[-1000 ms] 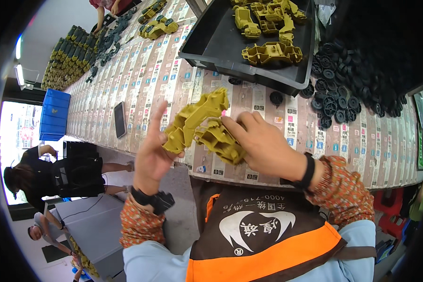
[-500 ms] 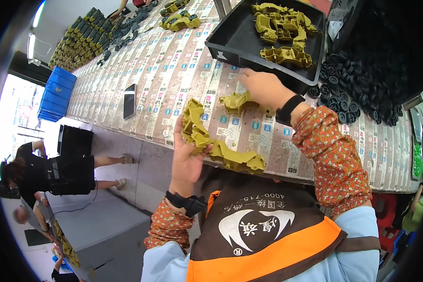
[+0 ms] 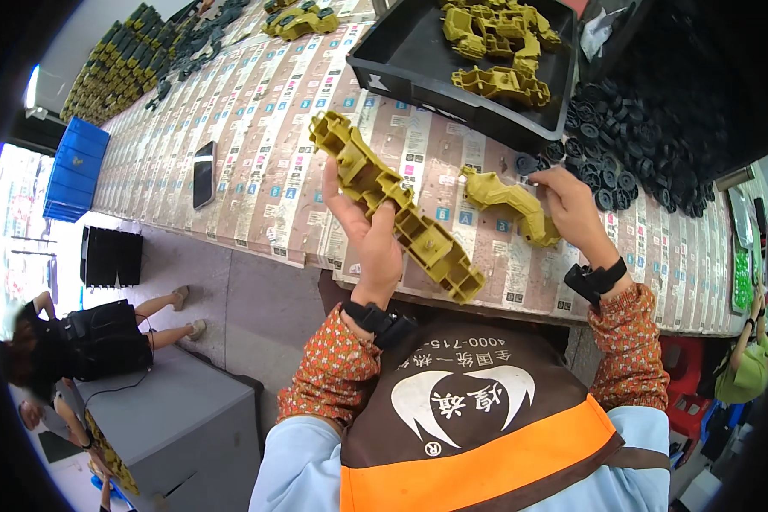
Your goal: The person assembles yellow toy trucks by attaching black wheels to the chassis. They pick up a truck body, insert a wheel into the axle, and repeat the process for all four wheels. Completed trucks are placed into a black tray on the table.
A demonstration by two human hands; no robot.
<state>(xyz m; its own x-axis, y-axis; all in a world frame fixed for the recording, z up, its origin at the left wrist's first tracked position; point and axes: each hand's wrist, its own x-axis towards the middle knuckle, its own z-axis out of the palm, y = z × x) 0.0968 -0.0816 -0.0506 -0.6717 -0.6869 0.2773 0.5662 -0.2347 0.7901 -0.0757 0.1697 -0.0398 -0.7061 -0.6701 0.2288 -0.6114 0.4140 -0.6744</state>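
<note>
My left hand (image 3: 375, 247) is closed around olive-yellow moulded plastic shells (image 3: 431, 241), seemingly two lying end to end. Their hollow, ribbed sides face up, and the row slants down to the right above the table's front edge. My right hand (image 3: 578, 212) is at the right end of another olive-yellow plastic shell (image 3: 508, 198), which is bent and has its outer side showing. The fingers seem to grip that end, though some are hidden. My right index finger reaches past the shell, near the small black wheels (image 3: 527, 164) at the edge of a pile.
Behind my hands stands a black tray (image 3: 452, 107) holding several olive-yellow shells. Black wheels (image 3: 631, 136) are heaped at the right. A phone (image 3: 203, 175) and a blue crate (image 3: 75, 169) are to the left. Stacked parts (image 3: 115, 64) stand far left; other people are beyond the table.
My right hand and the shell beside it have moved right, and the shell has turned. The shells in my left hand have swung into one slanted line, hollow sides up. The view has shifted slightly.
</note>
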